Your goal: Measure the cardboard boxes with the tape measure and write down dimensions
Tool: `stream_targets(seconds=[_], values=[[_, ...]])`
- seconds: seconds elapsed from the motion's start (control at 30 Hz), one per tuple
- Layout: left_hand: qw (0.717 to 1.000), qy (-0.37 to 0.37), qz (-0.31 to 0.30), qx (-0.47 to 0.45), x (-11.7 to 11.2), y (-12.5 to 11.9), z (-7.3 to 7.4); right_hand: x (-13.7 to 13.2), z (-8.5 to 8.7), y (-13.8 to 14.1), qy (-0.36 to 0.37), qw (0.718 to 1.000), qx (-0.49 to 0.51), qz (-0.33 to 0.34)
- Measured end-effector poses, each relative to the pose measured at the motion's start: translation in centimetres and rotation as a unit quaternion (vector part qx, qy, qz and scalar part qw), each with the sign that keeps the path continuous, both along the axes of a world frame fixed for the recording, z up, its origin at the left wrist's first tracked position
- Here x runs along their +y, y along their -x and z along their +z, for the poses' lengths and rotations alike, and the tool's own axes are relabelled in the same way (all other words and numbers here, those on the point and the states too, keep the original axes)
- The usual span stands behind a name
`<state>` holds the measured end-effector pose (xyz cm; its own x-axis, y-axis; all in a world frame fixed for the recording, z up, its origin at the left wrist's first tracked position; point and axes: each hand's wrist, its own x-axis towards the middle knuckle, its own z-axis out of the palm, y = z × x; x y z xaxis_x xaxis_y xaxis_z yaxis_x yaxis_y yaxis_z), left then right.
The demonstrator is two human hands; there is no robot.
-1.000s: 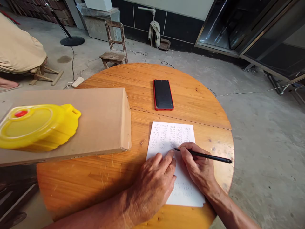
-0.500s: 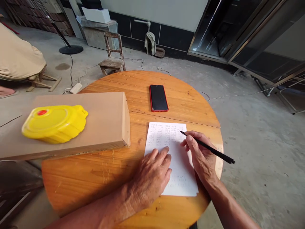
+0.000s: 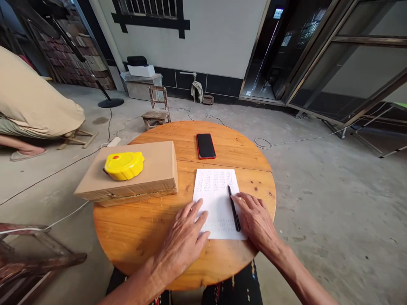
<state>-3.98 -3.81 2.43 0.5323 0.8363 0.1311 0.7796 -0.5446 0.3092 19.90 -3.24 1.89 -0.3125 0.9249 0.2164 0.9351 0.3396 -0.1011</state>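
A white sheet of paper (image 3: 219, 203) with rows of small handwriting lies on the round wooden table. My left hand (image 3: 187, 226) rests spread and flat, its fingers over the paper's left edge. On the right part of the sheet lies a black pen (image 3: 234, 209), roughly lengthwise. Just right of it is my right hand (image 3: 256, 216), fingers loosely stretched and the fingertips close against the pen, without wrapping round it. Beyond the sheet a phone (image 3: 206, 146) in a red case lies with its dark screen up.
A cardboard box (image 3: 152, 163) stands on the left of the table (image 3: 143, 250), with a yellow plastic case (image 3: 124, 165) on top. Past the table stand a small wooden chair (image 3: 156, 112) and a black stand base (image 3: 110, 103). A person's covered leg (image 3: 41, 97) shows at left.
The pen has gone from my right hand's writing grip to lying on the paper. My right hand has lowered beside it. The view has tilted up and back.
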Motion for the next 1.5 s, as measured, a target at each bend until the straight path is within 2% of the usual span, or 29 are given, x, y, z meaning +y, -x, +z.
stream_targets(seconds=[0.13, 0.27, 0.47, 0.57, 0.63, 0.7, 0.8, 0.9, 0.97, 1.03, 1.1, 1.17, 1.2, 1.27, 1.3, 1.33, 1.4, 1.43, 1.47, 1.5], values=[[0.999, -0.018, 0.028, 0.001, -2.3, 1.1, -2.0, -1.8, -0.6, 0.5, 0.001, 0.999, 0.036, -0.017], [0.997, -0.056, 0.048, -0.01, -3.7, 0.5, -3.2, -1.5, -0.6, 0.9, -0.002, 0.999, 0.04, -0.019], [0.995, -0.046, 0.066, -0.055, -4.1, 0.2, -3.2, -0.7, -0.3, -0.2, -0.03, 0.999, 0.033, -0.005], [0.991, -0.008, 0.083, -0.103, -4.1, 0.4, -2.7, 0.1, 0.8, 0.3, -0.077, 0.995, 0.053, 0.017], [0.987, 0.011, 0.088, -0.135, -4.1, 0.4, -2.6, 1.3, 2.5, 2.2, -0.103, 0.99, 0.084, 0.046], [0.983, 0.009, 0.084, -0.162, -3.9, 0.4, -2.9, 2.8, 4.9, 5.5, -0.11, 0.983, 0.116, 0.087], [0.977, -0.004, 0.086, -0.197, -3.6, 0.5, -3.9, 5.5, 8.8, 12.4, -0.095, 0.973, 0.127, 0.167], [0.973, -0.009, 0.086, -0.214, -3.2, 0.6, -4.9, 9.0, 11.3, 19.4, -0.065, 0.973, 0.082, 0.207], [0.974, -0.016, 0.077, -0.214, -3.0, 0.5, -5.4, 11.2, 11.9, 23.0, -0.019, 0.974, 0.07, 0.214], [0.973, -0.025, 0.071, -0.217, -3.0, 0.3, -5.7, 12.7, 11.8, 25.0, 0.034, 0.97, 0.093, 0.221], [0.967, -0.052, 0.075, -0.239, -3.3, 0.0, -5.6, 13.2, 11.4, 25.2, 0.058, 0.967, 0.117, 0.217], [0.943, -0.115, 0.096, -0.296, -4.0, 0.5, -4.9, 13.1, 10.9, 23.8, 0.09, 0.953, 0.235, 0.171], [0.924, -0.156, 0.111, -0.332, -4.3, 1.2, -4.2, 12.9, 10.7, 22.6, 0.108, 0.931, 0.32, 0.135], [0.874, -0.233, 0.153, -0.398, -4.5, 4.1, -2.5, 12.5, 10.4, 19.8, 0.129, 0.866, 0.478, 0.066], [0.859, -0.25, 0.181, -0.409, -4.2, 6.3, -1.5, 12.4, 10.3, 18.5, 0.127, 0.838, 0.528, 0.042], [0.848, -0.254, 0.221, -0.408, -3.4, 8.7, -0.5, 12.4, 10.1, 17.4, 0.119, 0.826, 0.551, 0.029], [0.811, -0.217, 0.333, -0.429, -1.0, 13.7, 1.4, 12.3, 9.8, 16.1, 0.108, 0.812, 0.573, 0.011], [0.79, -0.167, 0.376, -0.455, 0.5, 15.9, 2.2, 12.2, 9.5, 15.9, 0.1, 0.808, 0.58, 0.003], [0.773, -0.09, 0.403, -0.482, 2.1, 17.6, 2.8, 12.1, 9.3, 16.1, 0.088, 0.809, 0.581, -0.002], [0.775, -0.041, 0.398, -0.489, 3.5, 18.9, 3.2, 11.9, 9.0, 16.5, 0.07, 0.814, 0.576, -0.004]])
